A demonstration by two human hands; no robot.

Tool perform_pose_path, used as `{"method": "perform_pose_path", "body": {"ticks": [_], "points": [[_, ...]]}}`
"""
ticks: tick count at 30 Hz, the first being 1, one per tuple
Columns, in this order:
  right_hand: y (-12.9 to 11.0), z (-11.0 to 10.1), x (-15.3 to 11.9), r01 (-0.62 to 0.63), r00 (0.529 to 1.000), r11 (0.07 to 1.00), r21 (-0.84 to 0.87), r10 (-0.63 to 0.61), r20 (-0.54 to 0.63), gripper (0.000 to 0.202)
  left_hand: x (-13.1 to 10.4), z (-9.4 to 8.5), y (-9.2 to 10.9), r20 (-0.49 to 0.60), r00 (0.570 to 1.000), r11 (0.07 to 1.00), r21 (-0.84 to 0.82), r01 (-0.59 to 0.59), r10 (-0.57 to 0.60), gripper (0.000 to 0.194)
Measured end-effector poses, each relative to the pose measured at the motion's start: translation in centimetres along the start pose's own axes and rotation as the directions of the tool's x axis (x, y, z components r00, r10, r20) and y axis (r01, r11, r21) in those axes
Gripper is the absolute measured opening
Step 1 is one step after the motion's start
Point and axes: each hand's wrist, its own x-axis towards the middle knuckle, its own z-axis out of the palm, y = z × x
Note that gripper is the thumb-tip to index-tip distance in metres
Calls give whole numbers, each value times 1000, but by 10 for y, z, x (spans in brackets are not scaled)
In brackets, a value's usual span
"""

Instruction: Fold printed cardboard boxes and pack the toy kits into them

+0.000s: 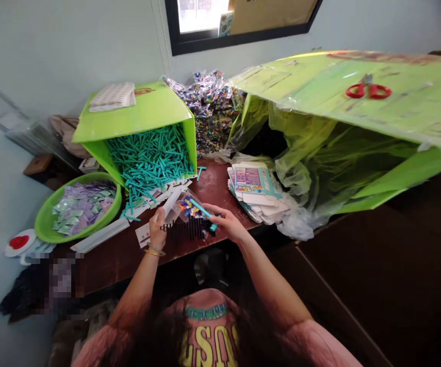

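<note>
My left hand (pixel 158 229) is closed round a folded white paper or box piece (pixel 171 203) near the table's front edge. Between my hands are a clear bag of coloured beads (pixel 190 208) and a black ridged piece (pixel 190 229). My right hand (pixel 225 222) pinches a teal stick (pixel 200 208), which lies across the bead bag. Behind them, a green bin (pixel 136 118) on its side spills many teal sticks (pixel 149 158). White printed cards (pixel 143 235) lie beside and under my left hand.
A green basket (pixel 116 204) of small packets stands left. Stacked flat boxes (pixel 256 191) lie right. Bagged beads (pixel 211 114) are heaped behind. Red scissors (pixel 369 90) rest on a large green box (pixel 404 117) lined with plastic.
</note>
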Motion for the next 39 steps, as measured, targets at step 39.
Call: {"method": "perform_pose_path", "body": {"ticks": [39], "points": [[116, -31, 12, 153, 872, 481, -863, -477, -111, 31, -17, 85, -97, 575, 805, 431, 695, -575, 147, 60]]}}
